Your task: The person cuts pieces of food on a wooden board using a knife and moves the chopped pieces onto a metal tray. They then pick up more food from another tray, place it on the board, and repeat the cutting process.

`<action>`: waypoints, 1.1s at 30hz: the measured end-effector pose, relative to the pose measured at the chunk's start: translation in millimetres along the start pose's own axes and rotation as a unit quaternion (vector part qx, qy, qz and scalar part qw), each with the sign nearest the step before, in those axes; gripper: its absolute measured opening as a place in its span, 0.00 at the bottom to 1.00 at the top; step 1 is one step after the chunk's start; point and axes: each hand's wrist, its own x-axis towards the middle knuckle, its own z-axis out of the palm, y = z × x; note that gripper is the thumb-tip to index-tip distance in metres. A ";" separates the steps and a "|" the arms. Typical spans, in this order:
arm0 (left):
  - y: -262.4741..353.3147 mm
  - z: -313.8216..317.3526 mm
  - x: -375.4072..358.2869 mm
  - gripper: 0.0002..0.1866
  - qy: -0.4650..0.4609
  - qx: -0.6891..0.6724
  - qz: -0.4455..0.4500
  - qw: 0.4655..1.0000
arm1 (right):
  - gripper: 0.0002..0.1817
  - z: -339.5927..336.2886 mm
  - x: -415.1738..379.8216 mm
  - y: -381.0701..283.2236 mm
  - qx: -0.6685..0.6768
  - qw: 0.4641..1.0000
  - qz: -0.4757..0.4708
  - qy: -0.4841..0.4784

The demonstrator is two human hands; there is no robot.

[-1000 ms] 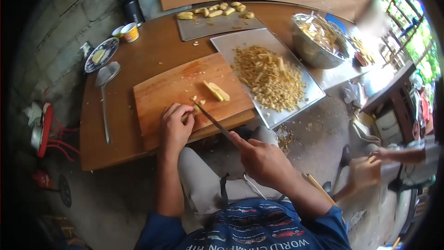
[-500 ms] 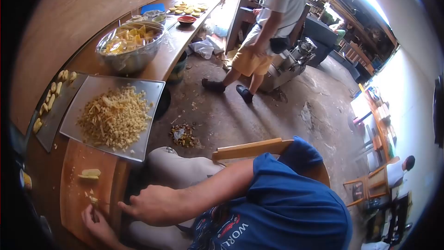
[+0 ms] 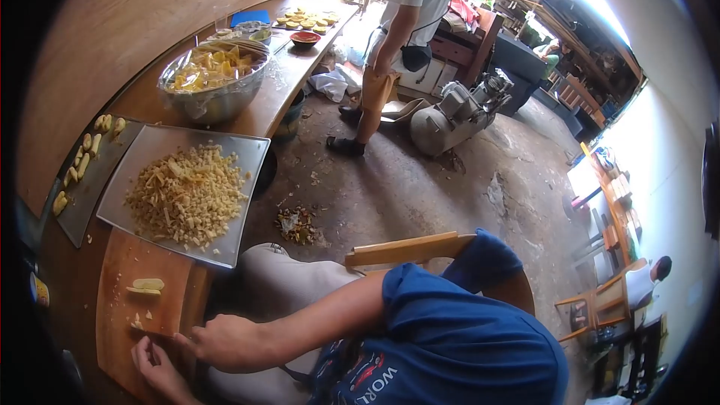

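My right hand [image 3: 229, 341] is closed around a knife [image 3: 156, 333], whose thin blade lies across the wooden cutting board [image 3: 139, 259]. Close below the blade, my left hand [image 3: 156, 366] rests on the board with its fingers bent; what they hold, if anything, is hidden. Small pale chopped bits [image 3: 137, 321] lie just past the blade. Farther up the board are two long pale yellow pieces [image 3: 146, 286], side by side. A tray [image 3: 255, 151] heaped with diced pale yellow pieces [image 3: 187, 195] overlaps the board's far end.
A dark board [image 3: 71, 217] holds several peeled pale pieces. Behind the tray stands a steel bowl [image 3: 214, 107] of yellow pieces under plastic wrap. A red bowl [image 3: 305, 39] is farther along the table. On the floor are scraps [image 3: 296, 225], a machine [image 3: 454, 116] and a standing person [image 3: 409, 11].
My right hand has moved left and down toward my left hand, bringing the blade over the board beside the small bits. The standing person has stepped left, revealing more of the machine.
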 end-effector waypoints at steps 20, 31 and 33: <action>89.6 11.4 4.6 0.05 0.106 0.029 0.085 0.990 | 0.43 -34.7 -36.8 40.6 0.009 0.999 0.042 0.022; 100.6 -0.8 0.6 0.09 0.094 -0.019 0.001 0.995 | 0.36 -49.8 -38.3 13.1 -0.015 1.000 0.021 0.001; 101.7 -1.7 0.3 0.09 0.091 -0.016 -0.006 0.996 | 0.36 -51.7 -35.1 10.6 -0.022 0.999 0.022 -0.011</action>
